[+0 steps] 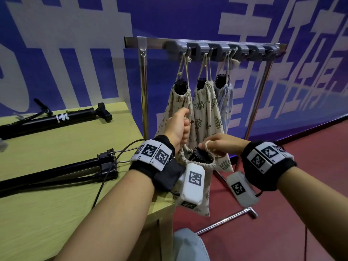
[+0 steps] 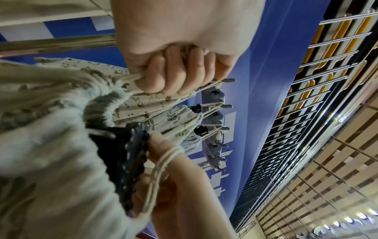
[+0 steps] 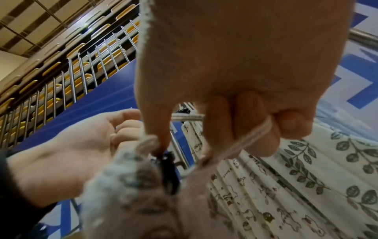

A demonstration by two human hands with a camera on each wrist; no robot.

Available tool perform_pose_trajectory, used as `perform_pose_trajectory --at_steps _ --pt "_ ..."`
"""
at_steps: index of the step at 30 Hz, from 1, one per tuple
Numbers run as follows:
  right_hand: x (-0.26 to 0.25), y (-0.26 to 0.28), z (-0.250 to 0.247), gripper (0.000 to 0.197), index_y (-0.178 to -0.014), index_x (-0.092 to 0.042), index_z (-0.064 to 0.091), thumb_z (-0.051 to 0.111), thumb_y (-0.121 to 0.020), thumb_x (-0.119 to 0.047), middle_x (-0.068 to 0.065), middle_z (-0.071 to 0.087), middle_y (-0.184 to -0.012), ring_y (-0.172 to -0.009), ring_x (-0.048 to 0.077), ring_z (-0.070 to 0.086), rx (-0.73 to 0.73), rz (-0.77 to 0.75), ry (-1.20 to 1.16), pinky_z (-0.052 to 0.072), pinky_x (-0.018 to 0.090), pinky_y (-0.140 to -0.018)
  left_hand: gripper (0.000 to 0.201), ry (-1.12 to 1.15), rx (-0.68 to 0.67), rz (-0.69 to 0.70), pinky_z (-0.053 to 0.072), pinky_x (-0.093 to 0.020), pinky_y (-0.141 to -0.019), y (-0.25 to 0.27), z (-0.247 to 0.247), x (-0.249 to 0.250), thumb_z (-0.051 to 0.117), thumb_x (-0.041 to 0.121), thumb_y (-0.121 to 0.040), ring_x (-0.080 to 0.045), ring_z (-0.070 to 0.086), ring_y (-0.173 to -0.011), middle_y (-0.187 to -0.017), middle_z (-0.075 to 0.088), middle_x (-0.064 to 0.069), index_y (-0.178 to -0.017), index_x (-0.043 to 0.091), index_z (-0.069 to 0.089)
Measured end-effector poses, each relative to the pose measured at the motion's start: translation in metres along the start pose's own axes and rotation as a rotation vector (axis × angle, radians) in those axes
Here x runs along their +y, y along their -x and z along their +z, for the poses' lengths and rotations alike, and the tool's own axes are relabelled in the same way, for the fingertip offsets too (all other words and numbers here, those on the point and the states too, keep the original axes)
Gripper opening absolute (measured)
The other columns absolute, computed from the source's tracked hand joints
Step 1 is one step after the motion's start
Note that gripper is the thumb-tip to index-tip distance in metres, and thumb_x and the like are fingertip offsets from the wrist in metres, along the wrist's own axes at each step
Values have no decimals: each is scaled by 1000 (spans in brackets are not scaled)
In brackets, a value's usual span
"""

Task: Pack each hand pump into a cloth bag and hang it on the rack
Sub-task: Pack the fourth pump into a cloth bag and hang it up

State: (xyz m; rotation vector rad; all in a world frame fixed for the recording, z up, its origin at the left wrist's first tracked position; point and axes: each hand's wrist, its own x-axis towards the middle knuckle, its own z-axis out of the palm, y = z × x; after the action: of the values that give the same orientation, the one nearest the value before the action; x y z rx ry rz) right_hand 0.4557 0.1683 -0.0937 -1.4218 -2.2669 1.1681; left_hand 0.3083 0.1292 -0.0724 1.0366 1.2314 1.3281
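The left hand (image 1: 177,127) is raised in a fist in front of the rack (image 1: 205,45), its fingers curled round one drawstring (image 2: 131,77) of the cloth bag (image 1: 204,187). The right hand (image 1: 222,145) is held level beside it, the other drawstring looped over its curled fingers (image 3: 231,122). The bag hangs between the two hands past the corner of the surface (image 1: 56,185), and the black ribbed end of a hand pump (image 1: 200,154) is seen in its gathered mouth. Three filled bags (image 1: 204,108) are hung on the rack's hooks, each with a black pump end showing at the top. Two more pumps (image 1: 56,118) are laid on the surface.
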Motion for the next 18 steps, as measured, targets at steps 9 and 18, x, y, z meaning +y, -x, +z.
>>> perform_pose_trajectory --at_steps 9,18 --pt "-10 -2 5 25 -75 -6 54 51 -92 -25 4 48 -60 -53 15 42 230 24 128 33 27 -53 53 -176 -205 96 17 -19 -38 8 9 -2 41 31 -94 -11 17 -36 -40 20 5 -45 22 24" --pt "-9 -2 9 27 -64 -9 52 53 -89 -18 1 46 -59 -53 12 42 228 37 121 33 25 -52 58 -195 -306 307 26 -17 -39 11 12 -6 42 25 -88 -10 29 -28 -31 23 7 -31 24 30"
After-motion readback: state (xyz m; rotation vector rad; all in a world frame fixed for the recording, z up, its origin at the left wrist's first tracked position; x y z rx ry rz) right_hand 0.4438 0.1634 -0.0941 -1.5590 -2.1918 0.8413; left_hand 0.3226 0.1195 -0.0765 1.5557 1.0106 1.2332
